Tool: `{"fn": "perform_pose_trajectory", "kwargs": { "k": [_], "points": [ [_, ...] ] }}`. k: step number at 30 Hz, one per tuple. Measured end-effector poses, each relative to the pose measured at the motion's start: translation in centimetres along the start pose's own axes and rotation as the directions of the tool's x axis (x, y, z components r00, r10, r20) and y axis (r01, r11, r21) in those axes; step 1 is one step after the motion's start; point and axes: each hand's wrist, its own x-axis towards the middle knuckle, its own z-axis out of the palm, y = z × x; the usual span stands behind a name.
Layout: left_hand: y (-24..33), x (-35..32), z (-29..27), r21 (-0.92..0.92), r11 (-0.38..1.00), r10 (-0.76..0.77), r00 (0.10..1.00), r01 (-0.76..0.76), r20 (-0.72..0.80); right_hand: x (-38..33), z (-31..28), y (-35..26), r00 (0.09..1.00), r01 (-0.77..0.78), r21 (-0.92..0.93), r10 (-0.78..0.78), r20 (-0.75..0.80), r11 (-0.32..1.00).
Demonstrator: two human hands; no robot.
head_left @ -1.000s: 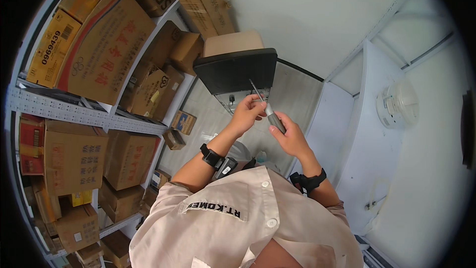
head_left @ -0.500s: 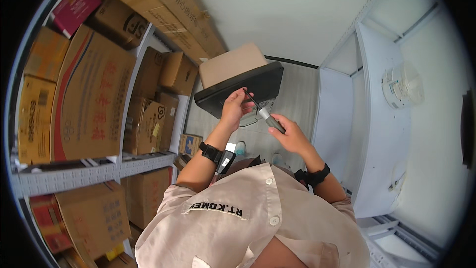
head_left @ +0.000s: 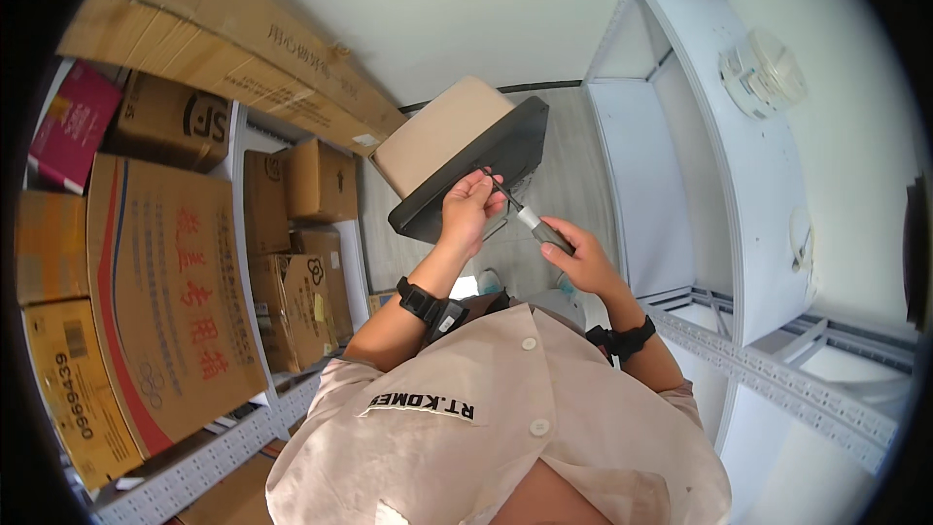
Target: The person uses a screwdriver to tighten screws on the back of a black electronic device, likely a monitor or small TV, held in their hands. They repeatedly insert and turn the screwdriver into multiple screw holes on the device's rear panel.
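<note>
A screwdriver (head_left: 546,230) with a grey handle, silver collar and long dark shaft slants up and left, toward the underside of a black panel. Its handle is wrapped by my right hand (head_left: 586,261). My left hand (head_left: 467,210) pinches thumb and fingers together at the shaft's tip, close against the panel; whatever is between those fingertips is too small to make out. The black panel (head_left: 420,217) is tilted and joined to a beige box-shaped body (head_left: 437,133) behind it. Part of a thin metal loop (head_left: 498,226) shows below the panel, near the shaft.
Cardboard boxes (head_left: 180,282) fill a metal rack on the left, with long cartons (head_left: 243,39) lying across its far end. White shelving (head_left: 637,185) stands on the right, holding a clear plastic tub (head_left: 761,75). Grey flooring (head_left: 573,156) lies between the racks.
The view has turned, so the left boxes appear lower and the right shelving higher. The black panel is tilted more steeply in the picture. Both hands keep their hold at the screwdriver.
</note>
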Motion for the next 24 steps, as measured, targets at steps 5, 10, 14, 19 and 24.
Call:
{"fn": "perform_pose_trajectory", "kwargs": {
  "k": [5, 10, 14, 19, 24],
  "points": [
    [0.5, -0.1, -0.1, -0.028, 1.0, -0.001, 1.0, 0.001, 0.009, -0.1, 0.6, -0.9, 0.999, 0.022, -0.042, -0.023, -0.041, 0.999],
    [0.7, -0.2, -0.2, -0.038, 0.999, -0.015, 1.0, 0.016, 0.02, 0.0, 1.1, -0.5, 0.996, 0.018, -0.02, -0.019, -0.091, 1.0],
    [0.5, 0.1, -0.9, -0.07, 0.997, -0.011, 0.999, 0.014, 0.037, 0.3, 1.3, -1.2, 0.997, 0.033, -0.002, -0.033, -0.065, 0.999],
    [0.6, 0.1, -0.8, -0.058, 0.998, -0.018, 0.999, 0.021, 0.044, 0.6, 1.5, -0.6, 0.998, -0.037, 0.173, 0.043, -0.033, 0.984],
    [0.5, 0.2, -0.7, -0.032, 0.999, -0.021, 0.999, 0.022, 0.033, 0.7, 1.4, 0.1, 0.999, -0.032, 0.252, 0.033, 0.001, 0.967]
  ]
}}
